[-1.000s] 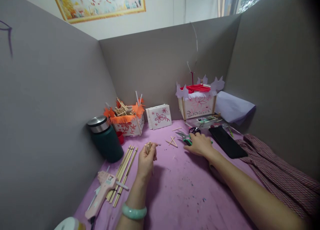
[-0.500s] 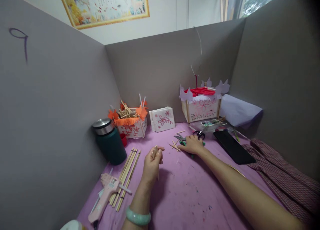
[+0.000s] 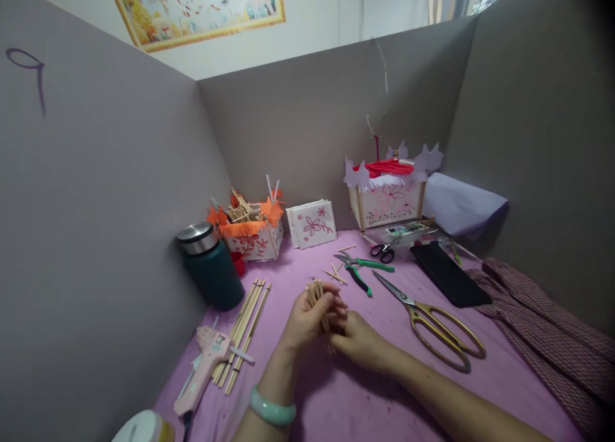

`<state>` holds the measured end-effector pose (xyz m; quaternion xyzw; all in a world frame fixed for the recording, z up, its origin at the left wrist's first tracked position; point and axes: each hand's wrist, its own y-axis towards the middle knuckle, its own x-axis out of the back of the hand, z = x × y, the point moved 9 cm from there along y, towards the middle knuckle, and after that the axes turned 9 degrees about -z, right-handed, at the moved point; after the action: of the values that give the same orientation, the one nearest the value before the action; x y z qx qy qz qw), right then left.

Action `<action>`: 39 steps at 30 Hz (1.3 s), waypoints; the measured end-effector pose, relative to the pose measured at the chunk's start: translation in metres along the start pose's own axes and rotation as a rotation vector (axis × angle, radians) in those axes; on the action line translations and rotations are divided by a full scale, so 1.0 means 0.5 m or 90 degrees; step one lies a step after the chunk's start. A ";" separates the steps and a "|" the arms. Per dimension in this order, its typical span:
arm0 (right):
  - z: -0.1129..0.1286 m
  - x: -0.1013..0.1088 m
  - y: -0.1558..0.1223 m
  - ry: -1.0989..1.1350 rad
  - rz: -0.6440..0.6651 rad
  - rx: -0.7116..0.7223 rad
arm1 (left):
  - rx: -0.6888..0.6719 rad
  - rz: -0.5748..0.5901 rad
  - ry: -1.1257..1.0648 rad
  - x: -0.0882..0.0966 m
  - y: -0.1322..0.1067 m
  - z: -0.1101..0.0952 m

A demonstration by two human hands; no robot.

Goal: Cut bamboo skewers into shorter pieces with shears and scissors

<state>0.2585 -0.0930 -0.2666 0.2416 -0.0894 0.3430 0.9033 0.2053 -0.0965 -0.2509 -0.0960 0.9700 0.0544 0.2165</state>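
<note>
My left hand (image 3: pixel 307 314), with a green bangle on its wrist, is closed around a small bundle of short wooden sticks (image 3: pixel 316 293) above the table. My right hand (image 3: pixel 358 341) meets it from the right, its fingers curled at the lower part of the same bundle; its fingertips are partly hidden. Beyond the hands lie several loose stick pieces (image 3: pixel 336 274) and green-handled pruning shears (image 3: pixel 358 267) with their blades apart. Large gold-handled scissors (image 3: pixel 427 323) rest to the right of my right hand.
At left are a glue gun (image 3: pixel 206 365), long sticks (image 3: pixel 247 330) and a dark green flask (image 3: pixel 214 275). Two decorated boxes, one orange-trimmed (image 3: pixel 250 243) and one purple-trimmed (image 3: pixel 389 205), stand at the back with drawn cards (image 3: pixel 314 225). Black scissors (image 3: pixel 383 253), a phone (image 3: pixel 449 275) and cloth (image 3: pixel 538 333) lie right.
My right hand has left the pruning shears and come back to the bundle in my left hand. The left hand has moved slightly right. The shears and gold-handled scissors are now uncovered.
</note>
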 end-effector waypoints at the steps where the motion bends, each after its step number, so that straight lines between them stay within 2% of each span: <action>1: -0.003 0.011 0.003 -0.026 -0.031 0.008 | -0.021 -0.016 0.023 0.001 0.001 -0.007; 4: -0.010 0.044 0.010 -0.088 -0.099 0.016 | -0.078 -0.047 0.063 0.003 0.003 -0.028; 10: -0.016 0.051 0.011 -0.084 -0.087 0.014 | -0.125 -0.044 0.095 0.009 0.006 -0.029; 15: -0.005 0.043 0.008 -0.068 -0.076 0.042 | -0.120 -0.019 0.068 0.003 0.007 -0.016; 20: -0.029 0.030 0.001 -0.101 -0.042 -0.018 | -0.110 -0.023 0.052 -0.006 0.005 -0.011; 24: -0.034 0.025 0.002 -0.077 -0.039 -0.025 | -0.112 -0.024 0.078 -0.013 0.001 -0.013; 28: -0.030 0.021 0.005 -0.067 -0.037 -0.019 | -0.117 -0.055 0.113 -0.010 -0.001 -0.013; 33: -0.025 0.025 0.005 -0.048 -0.054 -0.009 | -0.112 -0.082 0.076 -0.004 0.003 -0.008; 39: -0.041 0.022 0.002 -0.064 -0.026 -0.011 | -0.070 -0.035 0.040 -0.008 0.009 0.001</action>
<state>0.2660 -0.0756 -0.2806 0.2526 -0.1323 0.3109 0.9067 0.2082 -0.0914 -0.2495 -0.1357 0.9690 0.0984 0.1815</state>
